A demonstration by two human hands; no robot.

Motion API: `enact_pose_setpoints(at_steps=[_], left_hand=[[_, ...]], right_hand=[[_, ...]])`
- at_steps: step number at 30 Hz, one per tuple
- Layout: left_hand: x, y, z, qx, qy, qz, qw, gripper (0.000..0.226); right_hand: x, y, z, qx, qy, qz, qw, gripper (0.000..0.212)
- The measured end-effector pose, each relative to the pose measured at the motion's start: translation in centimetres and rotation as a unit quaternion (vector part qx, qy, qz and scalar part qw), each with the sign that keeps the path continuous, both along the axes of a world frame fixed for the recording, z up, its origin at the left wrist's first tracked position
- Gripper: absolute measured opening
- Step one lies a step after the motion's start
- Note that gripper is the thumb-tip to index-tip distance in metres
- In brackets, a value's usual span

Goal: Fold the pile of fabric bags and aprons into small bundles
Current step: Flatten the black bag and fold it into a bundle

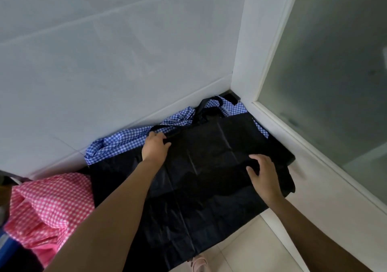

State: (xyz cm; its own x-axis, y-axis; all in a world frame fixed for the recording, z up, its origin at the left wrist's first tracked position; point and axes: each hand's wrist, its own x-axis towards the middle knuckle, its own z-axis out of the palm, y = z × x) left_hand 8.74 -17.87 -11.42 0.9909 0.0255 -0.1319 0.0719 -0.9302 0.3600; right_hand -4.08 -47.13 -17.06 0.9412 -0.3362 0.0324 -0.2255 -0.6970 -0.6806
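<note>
A large black fabric bag (pixel 209 146) lies spread flat on the floor in a corner, its black handles (pixel 201 110) pointing toward the wall. My left hand (pixel 155 146) grips the bag's upper left edge near a handle, fingers curled round the fabric. My right hand (pixel 262 173) rests on the bag's right half with fingers spread and slightly bent. Under the bag's far edge lies a crumpled blue-and-white checked fabric (pixel 117 144). A pink-and-white checked fabric (pixel 50 200) sits bunched at the left.
A white tiled wall (pixel 115 62) runs behind the fabrics. A white frame with frosted glass (pixel 326 79) closes the right side. Pale floor tiles (pixel 251 246) show in front. A pink shoe (pixel 199 264) peeks out below the bag.
</note>
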Motion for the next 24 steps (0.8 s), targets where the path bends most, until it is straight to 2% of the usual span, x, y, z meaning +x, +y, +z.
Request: enact_pose_setpoints(at_steps=[2,3,6,8,9,11,13,14,15,17,19,20,22,23,24], left_hand=[[0.4,-0.1,0.0,-0.009,-0.008,0.034,0.999,0.031],[0.7,-0.2,0.0,-0.010,-0.009,0.049,0.999,0.030],[0.8,-0.7,-0.5,-0.034,-0.013,0.091,0.995,0.028],[0.2,-1.4,-0.9,-0.069,-0.015,0.112,0.991,0.030],[-0.2,-1.9,-1.2,-0.084,-0.017,0.114,0.990,0.037],[-1.9,-3.1,-1.8,-0.094,-0.016,0.097,0.991,0.059],[-4.5,-4.5,-2.9,-0.083,-0.030,0.057,0.994,0.074],[-6.2,-5.4,-3.6,-0.069,-0.043,0.025,0.996,0.077],[-8.1,-6.5,-4.1,-0.051,-0.056,-0.013,0.997,0.077],[-12.1,-8.5,-5.0,-0.015,-0.041,-0.094,0.995,0.077],[-15.2,-9.7,-6.2,0.016,0.025,-0.137,0.990,0.075],[-16.4,-9.9,-7.0,0.039,0.053,-0.145,0.987,0.075],[-17.7,-9.4,-8.5,0.095,0.064,-0.151,0.982,0.084],[-18.0,-9.0,-9.1,0.116,0.061,-0.154,0.979,0.089],[-18.1,-8.6,-9.4,0.124,0.055,-0.153,0.979,0.091]], right_hand=[[-2.5,-0.4,-0.6,0.097,-0.013,-0.114,0.989,0.036],[-3.8,-0.7,-1.2,0.165,0.002,-0.183,0.969,0.042],[-7.2,-1.0,-3.2,0.323,0.123,-0.281,0.895,0.065],[-8.4,-1.5,-5.7,0.499,0.181,-0.329,0.781,0.059],[-8.9,-1.4,-6.0,0.575,0.195,-0.309,0.732,0.054],[-9.5,-1.2,-6.1,0.705,0.164,-0.303,0.620,0.064],[-9.3,-1.3,-6.1,0.744,0.117,-0.297,0.587,0.087],[-9.2,-1.4,-5.8,0.751,0.098,-0.292,0.585,0.093],[-9.0,-1.2,-5.0,0.761,0.083,-0.279,0.579,0.089],[-8.4,-1.3,-4.1,0.776,0.069,-0.242,0.579,0.062],[-7.8,-1.9,-3.1,0.766,0.056,-0.207,0.606,0.049],[-7.4,-2.4,-2.7,0.754,0.040,-0.208,0.622,0.050],[-6.9,-4.0,-1.7,0.715,0.012,-0.235,0.658,0.049],[-6.6,-5.0,-1.2,0.696,-0.003,-0.248,0.673,0.038],[-6.3,-6.3,-1.1,0.661,-0.018,-0.259,0.704,0.026]])
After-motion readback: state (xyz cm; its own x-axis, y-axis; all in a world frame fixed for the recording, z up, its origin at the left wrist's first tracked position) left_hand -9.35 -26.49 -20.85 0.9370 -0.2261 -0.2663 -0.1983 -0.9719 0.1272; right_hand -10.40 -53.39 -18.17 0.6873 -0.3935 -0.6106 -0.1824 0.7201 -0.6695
